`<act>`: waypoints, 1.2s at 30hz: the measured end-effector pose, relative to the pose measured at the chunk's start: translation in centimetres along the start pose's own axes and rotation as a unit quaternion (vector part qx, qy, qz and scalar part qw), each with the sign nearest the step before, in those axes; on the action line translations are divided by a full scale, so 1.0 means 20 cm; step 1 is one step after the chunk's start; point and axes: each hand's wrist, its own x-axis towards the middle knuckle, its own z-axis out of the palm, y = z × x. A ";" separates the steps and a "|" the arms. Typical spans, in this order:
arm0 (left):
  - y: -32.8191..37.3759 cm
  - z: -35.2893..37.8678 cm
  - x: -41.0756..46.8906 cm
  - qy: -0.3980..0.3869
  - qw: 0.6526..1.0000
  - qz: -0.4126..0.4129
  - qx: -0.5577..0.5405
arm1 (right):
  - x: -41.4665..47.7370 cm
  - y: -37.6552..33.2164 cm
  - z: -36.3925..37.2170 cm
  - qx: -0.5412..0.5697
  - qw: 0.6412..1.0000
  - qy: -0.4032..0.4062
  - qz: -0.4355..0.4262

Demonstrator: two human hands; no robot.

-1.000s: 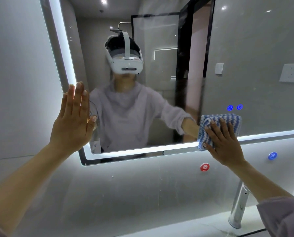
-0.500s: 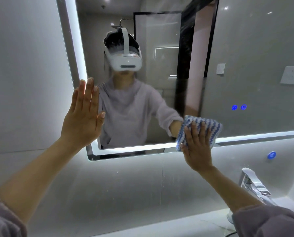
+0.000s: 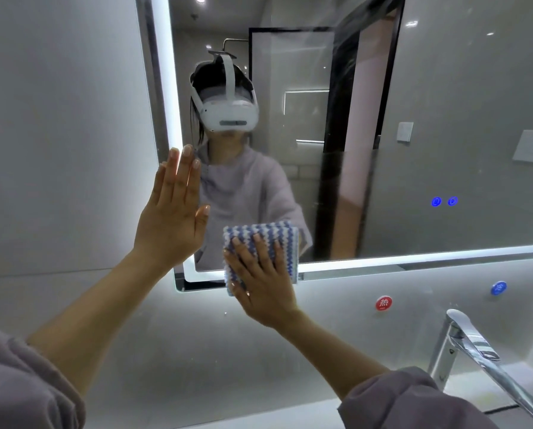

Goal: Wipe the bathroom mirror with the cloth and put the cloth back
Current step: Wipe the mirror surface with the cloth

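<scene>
Palm flat, the left hand (image 3: 172,218) rests on the mirror (image 3: 445,119) at its lit left edge, fingers (image 3: 184,168) straight. Just beside it, the right hand (image 3: 262,283) presses the striped cloth (image 3: 259,236) flat over the mirror's bottom edge, hiding part of it. Rightward, below that edge: red button (image 3: 383,303), blue button (image 3: 498,287), tap (image 3: 469,345).

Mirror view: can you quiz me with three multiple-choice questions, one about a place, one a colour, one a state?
1. Where is the cloth? A on the floor; B against the lower edge of the mirror; C on a hook.
2. Its stripes? A red and white; B green and yellow; C blue and white.
3. The left hand? A flat, fingers straight; B a fist; C holding a bottle.
Answers: B, the right hand presses it there; C, blue and white zigzags show; A, its fingers point straight up.
</scene>
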 end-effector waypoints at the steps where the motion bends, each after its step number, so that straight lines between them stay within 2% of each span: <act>1: 0.00 0.00 0.00 -0.001 1.000 -0.002 0.000 | 0.01 -0.03 0.00 -0.008 1.000 0.001 -0.004; 11: 0.00 0.01 0.00 0.003 1.000 0.001 0.008 | 0.02 0.04 -0.04 -0.031 0.999 0.006 -0.044; 18: 0.00 0.01 0.00 0.006 1.000 0.005 0.001 | -0.04 0.29 -0.09 -0.045 0.997 0.026 -0.053; 25: 0.00 0.00 0.00 0.000 1.000 0.006 0.005 | -0.19 0.67 -0.15 -0.048 0.998 0.043 -0.005; 32: 0.01 -0.01 0.00 -0.002 1.000 0.006 0.011 | -0.34 1.05 -0.27 -0.030 0.990 0.040 0.129; 36: 0.01 -0.02 0.00 -0.006 1.000 -0.001 0.007 | -0.35 1.10 -0.31 -0.025 0.987 0.022 0.154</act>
